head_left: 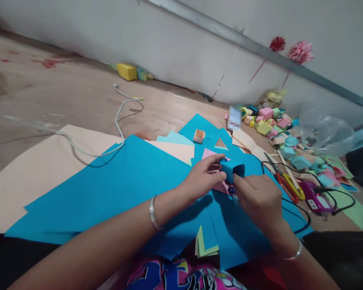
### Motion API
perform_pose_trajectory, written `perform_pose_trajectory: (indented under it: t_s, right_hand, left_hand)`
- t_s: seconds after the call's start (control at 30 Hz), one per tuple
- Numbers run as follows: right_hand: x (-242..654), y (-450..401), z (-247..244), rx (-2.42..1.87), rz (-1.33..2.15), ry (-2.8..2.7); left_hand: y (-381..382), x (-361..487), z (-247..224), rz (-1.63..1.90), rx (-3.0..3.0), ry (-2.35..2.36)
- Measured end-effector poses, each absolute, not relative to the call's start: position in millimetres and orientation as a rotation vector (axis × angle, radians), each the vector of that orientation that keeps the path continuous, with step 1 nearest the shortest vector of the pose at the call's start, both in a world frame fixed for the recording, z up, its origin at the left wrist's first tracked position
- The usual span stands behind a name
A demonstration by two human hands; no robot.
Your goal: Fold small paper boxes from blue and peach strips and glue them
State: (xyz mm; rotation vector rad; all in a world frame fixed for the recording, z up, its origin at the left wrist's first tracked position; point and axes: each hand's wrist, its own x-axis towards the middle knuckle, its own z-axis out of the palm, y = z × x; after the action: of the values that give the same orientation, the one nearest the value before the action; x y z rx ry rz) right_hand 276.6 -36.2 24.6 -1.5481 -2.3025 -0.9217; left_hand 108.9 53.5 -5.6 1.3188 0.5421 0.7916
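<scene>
A small open box folded from blue paper (229,168) is between my two hands. My left hand (204,173) grips it from the left, thumb in front and fingers behind. At its right opening is my right hand (258,197), curled, with fingertips pinching the edge. Just below the box, by the right fingers, is a small dark-blue and clear item (231,190), mostly hidden. Pink paper (210,153) lies beneath the hands on large blue paper sheets (133,181). Behind them sits a small peach paper box (199,136).
On the right are scissors with red and yellow handles (293,187), a purple power socket (316,197) with black cables, and a pile of coloured paper boxes (268,121). A white cable (117,117) crosses the left side. Folded green paper strips (204,245) lie at the front.
</scene>
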Motion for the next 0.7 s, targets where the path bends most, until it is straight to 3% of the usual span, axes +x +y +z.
perform_pose_trajectory:
  t_s: [0.43, 0.7]
  right_hand:
    - [271.4, -40.7, 25.2, -1.45, -0.931, -2.344]
    - [276.1, -38.1, 23.4, -1.44, -0.744, -2.268]
  left_hand:
    - [52.8, 106.6, 2.3, 0.72, 1.122, 0.59]
    - [52.9, 106.6, 0.1, 0.682, 1.026, 0.566]
